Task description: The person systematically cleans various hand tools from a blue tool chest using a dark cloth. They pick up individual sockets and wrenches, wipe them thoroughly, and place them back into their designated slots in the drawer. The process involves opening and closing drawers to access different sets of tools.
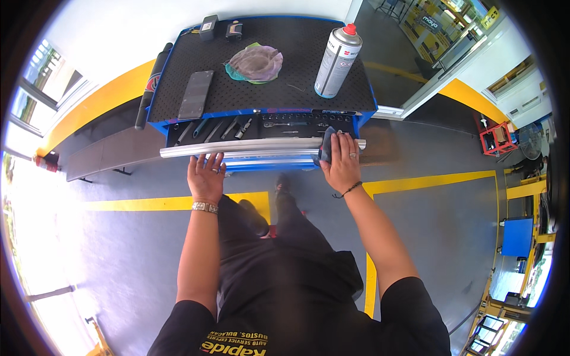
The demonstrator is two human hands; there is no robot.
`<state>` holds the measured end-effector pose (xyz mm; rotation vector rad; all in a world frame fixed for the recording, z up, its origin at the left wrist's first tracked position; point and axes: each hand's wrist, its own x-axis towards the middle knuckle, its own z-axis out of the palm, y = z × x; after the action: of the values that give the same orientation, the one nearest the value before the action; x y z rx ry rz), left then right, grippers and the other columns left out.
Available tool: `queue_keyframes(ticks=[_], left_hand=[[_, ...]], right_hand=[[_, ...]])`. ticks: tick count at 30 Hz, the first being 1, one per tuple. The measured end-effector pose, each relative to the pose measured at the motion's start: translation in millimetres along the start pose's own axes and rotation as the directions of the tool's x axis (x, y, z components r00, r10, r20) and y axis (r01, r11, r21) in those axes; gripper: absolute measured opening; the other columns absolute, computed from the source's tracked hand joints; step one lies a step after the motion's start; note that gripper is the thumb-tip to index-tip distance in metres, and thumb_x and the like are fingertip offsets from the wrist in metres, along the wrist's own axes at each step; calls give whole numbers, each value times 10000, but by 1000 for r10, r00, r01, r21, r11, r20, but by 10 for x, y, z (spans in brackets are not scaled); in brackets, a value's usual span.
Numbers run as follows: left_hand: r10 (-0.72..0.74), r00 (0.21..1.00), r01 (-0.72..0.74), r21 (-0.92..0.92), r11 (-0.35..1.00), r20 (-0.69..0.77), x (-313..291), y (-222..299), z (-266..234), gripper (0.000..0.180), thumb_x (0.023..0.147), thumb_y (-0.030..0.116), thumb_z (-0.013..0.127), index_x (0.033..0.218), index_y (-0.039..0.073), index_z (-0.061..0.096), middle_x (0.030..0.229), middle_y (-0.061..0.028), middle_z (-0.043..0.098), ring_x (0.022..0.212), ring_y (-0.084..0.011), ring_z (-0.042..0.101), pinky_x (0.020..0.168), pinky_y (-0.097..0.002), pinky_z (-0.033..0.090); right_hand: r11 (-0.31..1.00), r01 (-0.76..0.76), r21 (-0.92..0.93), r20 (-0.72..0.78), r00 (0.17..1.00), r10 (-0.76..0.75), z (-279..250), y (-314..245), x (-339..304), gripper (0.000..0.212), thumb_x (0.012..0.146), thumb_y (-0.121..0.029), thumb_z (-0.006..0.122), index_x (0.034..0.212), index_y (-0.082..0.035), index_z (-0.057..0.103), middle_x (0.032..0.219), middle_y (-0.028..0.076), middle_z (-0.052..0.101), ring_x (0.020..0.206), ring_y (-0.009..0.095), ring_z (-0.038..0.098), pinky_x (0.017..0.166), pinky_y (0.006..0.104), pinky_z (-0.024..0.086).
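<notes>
A shallow drawer of a blue tool cabinet (155,127) stands pulled out, with a silver rail (249,146) along its front. My left hand (206,179) is at the left part of this rail, palm up and fingers extended, with the fingertips at its lower edge. At the rail's right end, my right hand (342,163) presses a dark grey cloth (326,146) against the metal. Part of the cloth is hidden under the fingers. Inside the drawer lie a ratchet (279,124), several sockets and several long-handled tools (214,130).
The cabinet's black top carries a spray can (338,61) with a red cap, a crumpled stained rag (255,63), a dark phone-like slab (196,95) and two small boxy items. A bench (116,151) stands left; a red cart (497,140) is far right.
</notes>
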<state>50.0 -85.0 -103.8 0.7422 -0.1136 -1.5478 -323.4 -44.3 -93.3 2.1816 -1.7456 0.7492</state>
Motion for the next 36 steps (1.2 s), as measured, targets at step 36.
queue_keyframes(ticks=[36], left_hand=[[119, 992, -122, -168, 978, -28, -452, 285, -878, 883, 927, 750, 200, 1503, 88, 296, 1512, -121, 387, 1363, -329, 391, 1119, -496, 321]], right_hand=[[781, 618, 91, 77, 777, -625, 1164, -3473, 729, 617, 967, -306, 423, 1483, 18, 329, 1417, 194, 418, 1308, 309, 396, 1030, 450, 357]])
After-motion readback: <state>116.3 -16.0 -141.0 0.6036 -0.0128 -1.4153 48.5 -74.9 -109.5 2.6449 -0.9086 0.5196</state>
